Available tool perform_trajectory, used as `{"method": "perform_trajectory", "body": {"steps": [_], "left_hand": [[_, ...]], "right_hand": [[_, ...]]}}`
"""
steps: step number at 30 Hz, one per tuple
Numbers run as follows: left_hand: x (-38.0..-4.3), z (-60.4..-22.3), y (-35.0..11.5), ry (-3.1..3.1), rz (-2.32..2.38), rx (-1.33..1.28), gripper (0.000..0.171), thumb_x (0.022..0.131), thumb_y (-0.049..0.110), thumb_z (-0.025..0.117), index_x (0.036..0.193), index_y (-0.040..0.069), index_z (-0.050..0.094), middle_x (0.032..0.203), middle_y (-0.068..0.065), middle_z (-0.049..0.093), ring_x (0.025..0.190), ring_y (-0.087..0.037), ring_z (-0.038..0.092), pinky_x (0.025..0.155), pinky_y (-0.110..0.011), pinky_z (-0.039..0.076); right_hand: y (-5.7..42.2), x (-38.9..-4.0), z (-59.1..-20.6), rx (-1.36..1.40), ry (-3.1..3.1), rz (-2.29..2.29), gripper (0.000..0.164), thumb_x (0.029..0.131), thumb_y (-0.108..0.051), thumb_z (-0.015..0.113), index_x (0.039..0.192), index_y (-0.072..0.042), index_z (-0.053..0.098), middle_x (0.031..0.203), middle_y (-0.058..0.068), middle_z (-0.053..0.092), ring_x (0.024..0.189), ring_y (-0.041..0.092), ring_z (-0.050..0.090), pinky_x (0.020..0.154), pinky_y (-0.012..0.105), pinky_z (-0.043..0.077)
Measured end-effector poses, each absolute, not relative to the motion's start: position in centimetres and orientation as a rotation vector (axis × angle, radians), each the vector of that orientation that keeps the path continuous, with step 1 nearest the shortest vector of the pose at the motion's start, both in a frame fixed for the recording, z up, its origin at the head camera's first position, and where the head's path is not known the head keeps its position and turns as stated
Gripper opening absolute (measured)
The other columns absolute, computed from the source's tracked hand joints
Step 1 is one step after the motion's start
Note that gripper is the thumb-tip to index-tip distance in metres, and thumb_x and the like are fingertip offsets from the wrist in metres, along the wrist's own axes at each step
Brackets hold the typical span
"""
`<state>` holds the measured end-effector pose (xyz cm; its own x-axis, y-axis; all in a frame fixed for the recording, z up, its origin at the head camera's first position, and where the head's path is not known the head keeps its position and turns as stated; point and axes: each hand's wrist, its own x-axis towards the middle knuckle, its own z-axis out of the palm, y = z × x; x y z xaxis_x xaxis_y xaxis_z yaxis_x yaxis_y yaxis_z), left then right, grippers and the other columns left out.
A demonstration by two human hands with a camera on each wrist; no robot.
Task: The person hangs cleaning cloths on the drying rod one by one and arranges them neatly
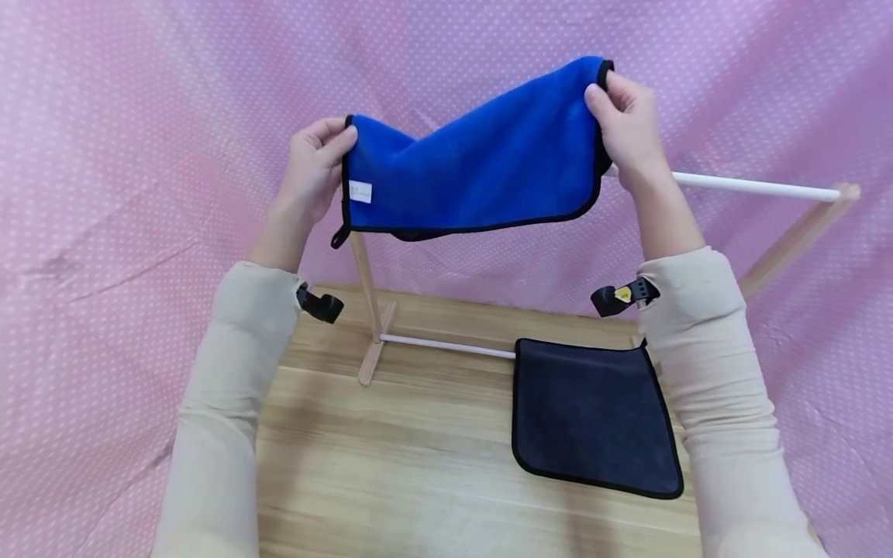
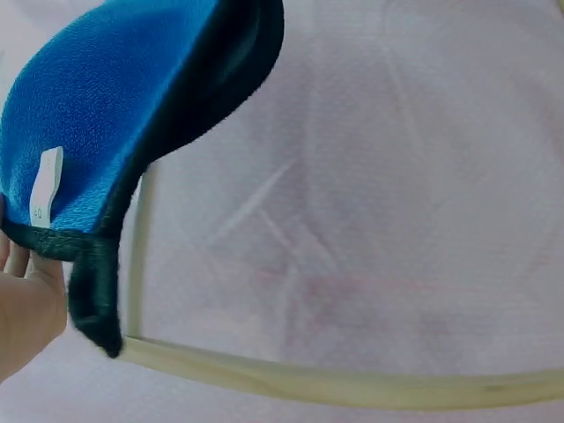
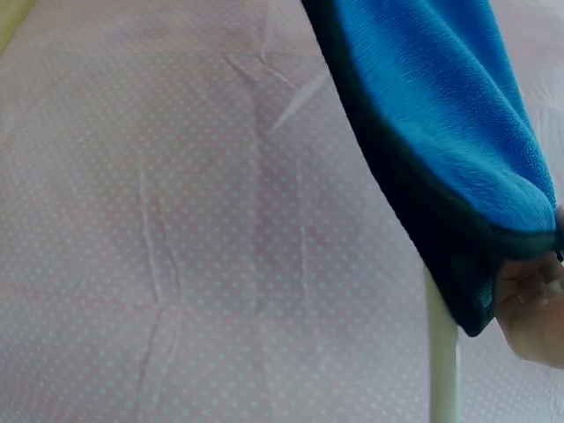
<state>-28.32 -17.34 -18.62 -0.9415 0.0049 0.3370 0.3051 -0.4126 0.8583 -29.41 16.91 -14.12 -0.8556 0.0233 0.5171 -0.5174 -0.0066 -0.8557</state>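
Observation:
A blue towel [image 1: 481,170] with black edging is held up between both hands, its middle sagging along the top. My left hand [image 1: 310,167] pinches its left edge between thumb and fingers, just above a white label [image 1: 360,192]. A black hanging loop [image 2: 95,300] dangles from the lower left corner. At the upper right corner, my right hand [image 1: 628,124] grips the edge with the thumb in front. The towel's dark underside shows beneath the blue face in the right wrist view. Behind the towel runs the white top rod [image 1: 756,186] of a wooden rack, partly hidden.
A dark grey towel [image 1: 593,418] with black edging spreads over the wooden table [image 1: 391,465] and overlaps the rack's lower rod [image 1: 446,346]. The rack's left upright [image 1: 366,279] stands on a wooden foot. Pink dotted fabric [image 1: 139,155] surrounds the table.

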Motion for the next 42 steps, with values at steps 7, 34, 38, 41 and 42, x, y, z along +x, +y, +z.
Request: {"method": "perform_trajectory", "body": {"steps": [7,34,38,41,42], "left_hand": [[-29.0,-15.2,-17.1,-1.35,-2.584,-0.688,0.011,0.093,-0.001,0.045,0.084,-0.001,0.051,0.076,-0.009,0.053,0.07,-0.017,0.049,0.066,-0.024,0.041],[-30.1,-24.8,-18.3,-1.466,-2.627,-0.276,0.011,0.094,0.007,0.047,0.091,0.007,0.057,0.082,-0.003,0.058,0.073,-0.012,0.055,0.065,-0.021,0.045],[-30.1,-25.8,-18.4,-1.694,-2.555,-0.287,0.012,0.095,0.011,0.046,0.096,0.009,0.058,0.082,-0.001,0.062,0.073,-0.011,0.058,0.067,-0.022,0.047],[-30.2,-25.9,-18.4,-1.817,-2.456,-0.298,0.012,0.095,0.011,0.046,0.098,0.009,0.058,0.082,0.0,0.064,0.074,-0.01,0.06,0.068,-0.022,0.049],[-30.2,-25.9,-18.3,-1.818,-2.435,-0.297,0.012,0.095,0.01,0.046,0.098,0.008,0.058,0.082,0.0,0.064,0.073,-0.01,0.061,0.068,-0.022,0.049]], "right_hand": [[17.4,-29.3,-12.8,0.464,-1.57,2.315,0.017,0.09,-0.005,0.053,0.076,0.001,0.061,0.063,0.005,0.052,0.059,0.012,0.048,0.055,0.022,0.041],[19.1,-26.6,-19.5,0.336,-2.512,2.024,0.019,0.091,-0.019,0.054,0.099,-0.002,0.058,0.074,-0.006,0.065,0.067,0.005,0.064,0.064,0.02,0.052],[19.6,-26.2,-21.0,0.349,-2.567,1.746,0.019,0.09,-0.014,0.056,0.101,0.001,0.057,0.074,-0.011,0.063,0.068,0.002,0.061,0.064,0.017,0.051],[19.6,-26.2,-21.5,0.333,-2.435,1.649,0.008,0.087,-0.009,0.059,0.092,-0.003,0.063,0.07,-0.012,0.062,0.063,0.001,0.059,0.059,0.016,0.05],[19.6,-26.2,-21.6,0.324,-2.371,1.636,0.006,0.086,-0.007,0.06,0.089,-0.004,0.064,0.068,-0.013,0.062,0.062,0.001,0.059,0.058,0.016,0.049]]}}
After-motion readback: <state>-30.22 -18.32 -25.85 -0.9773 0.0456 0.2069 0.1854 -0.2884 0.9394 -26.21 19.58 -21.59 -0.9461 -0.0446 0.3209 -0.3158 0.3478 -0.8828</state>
